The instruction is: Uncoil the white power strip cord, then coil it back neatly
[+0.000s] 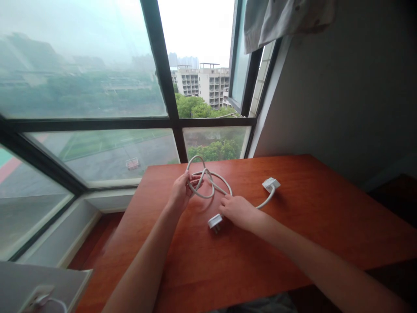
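A white power cable (208, 178) lies partly coiled on a reddish wooden table (293, 243). My left hand (180, 191) is closed around the cable's loops and lifts them a little off the table. My right hand (237, 211) rests on the table, fingers curled over the cable close to the white plug (215, 222). The cable runs on to the right and ends in a white connector block (271, 184) lying flat on the table.
A large window with dark frames (169, 100) stands behind the table, with a grey sill (107, 195) below it. Cloth (280, 19) hangs at the top right. A white socket with a cord (39, 298) sits at the bottom left. Grey wall on the right.
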`<action>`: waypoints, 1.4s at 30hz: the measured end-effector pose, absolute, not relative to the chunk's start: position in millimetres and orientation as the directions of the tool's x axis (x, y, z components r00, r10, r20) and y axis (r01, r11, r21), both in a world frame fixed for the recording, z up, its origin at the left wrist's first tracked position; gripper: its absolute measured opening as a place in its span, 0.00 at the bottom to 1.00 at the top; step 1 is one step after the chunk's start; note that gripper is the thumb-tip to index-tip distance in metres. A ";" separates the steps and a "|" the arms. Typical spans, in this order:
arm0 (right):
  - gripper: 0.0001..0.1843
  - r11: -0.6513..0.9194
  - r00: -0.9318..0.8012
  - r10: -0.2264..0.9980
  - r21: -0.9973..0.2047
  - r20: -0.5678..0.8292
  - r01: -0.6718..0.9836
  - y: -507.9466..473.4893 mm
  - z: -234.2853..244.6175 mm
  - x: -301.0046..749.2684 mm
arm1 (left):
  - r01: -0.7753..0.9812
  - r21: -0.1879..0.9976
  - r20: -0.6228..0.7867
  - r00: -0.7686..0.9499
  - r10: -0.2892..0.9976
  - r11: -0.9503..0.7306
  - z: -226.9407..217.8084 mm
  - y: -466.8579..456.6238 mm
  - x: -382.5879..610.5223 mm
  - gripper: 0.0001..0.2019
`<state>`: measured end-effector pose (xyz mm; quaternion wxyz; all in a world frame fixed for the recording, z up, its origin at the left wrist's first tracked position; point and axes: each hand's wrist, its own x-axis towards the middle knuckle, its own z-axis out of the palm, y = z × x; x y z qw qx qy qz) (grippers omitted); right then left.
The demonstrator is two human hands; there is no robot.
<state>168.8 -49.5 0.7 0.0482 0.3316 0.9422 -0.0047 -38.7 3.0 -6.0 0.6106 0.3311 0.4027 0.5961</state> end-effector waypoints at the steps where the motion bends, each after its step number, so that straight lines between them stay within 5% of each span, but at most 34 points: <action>1: 0.09 0.784 -0.780 0.619 0.017 -0.095 0.620 -46.8 0.6 170.1 | -0.476 0.876 -0.099 -0.030 0.995 0.073 -6.1 2.9 -38.5 0.14; 4: 0.08 0.791 -0.792 0.607 -0.134 0.058 0.597 -29.8 16.1 184.4 | -0.519 0.850 -0.112 -0.010 0.994 0.091 -6.7 2.6 -38.5 0.14; 8: 0.07 0.605 -0.536 0.784 -0.575 0.312 0.551 17.7 42.1 221.1 | -0.541 0.835 -0.120 -0.002 0.993 0.100 -7.3 2.5 -38.9 0.13; 10: 0.08 0.382 -0.277 0.920 -0.788 0.277 0.482 47.7 43.6 242.1 | -0.546 0.832 -0.115 0.003 0.993 0.098 -8.1 3.2 -39.2 0.14; 13: 0.09 -0.084 0.117 0.992 -0.949 -0.050 0.303 85.2 30.6 268.5 | -0.545 0.833 -0.108 0.008 0.994 0.095 -10.4 5.1 -39.6 0.14; 20: 0.07 -0.418 0.335 0.883 -0.876 -0.329 0.239 107.1 -18.9 290.6 | -0.545 0.834 -0.083 0.036 0.996 0.090 -11.7 6.1 -40.5 0.15; 24: 0.18 -0.552 0.361 0.820 -0.783 -0.445 0.288 103.2 -36.3 292.6 | -0.532 0.841 -0.095 0.033 0.995 0.098 -9.4 4.8 -40.1 0.15; 27: 0.18 -0.585 0.355 0.809 -0.708 -0.469 0.396 101.8 -38.3 295.1 | -0.528 0.844 -0.095 0.031 0.995 0.097 -9.2 4.7 -39.6 0.15; 35: 0.11 -0.358 0.273 0.932 -0.478 -0.240 0.802 70.6 -9.2 311.7 | -0.531 0.843 -0.075 0.036 0.997 0.083 -8.5 3.3 -38.8 0.15; 39: 0.22 -0.156 0.156 0.988 -0.063 0.000 0.986 18.9 -6.8 331.6 | -0.524 0.849 -0.062 0.043 0.997 0.076 -7.6 2.3 -37.7 0.14; 42: 0.32 -0.202 0.202 0.979 -0.007 0.010 0.979 -16.2 -18.4 340.2 | -0.500 0.864 -0.049 0.040 0.998 0.063 -6.5 0.6 -35.6 0.14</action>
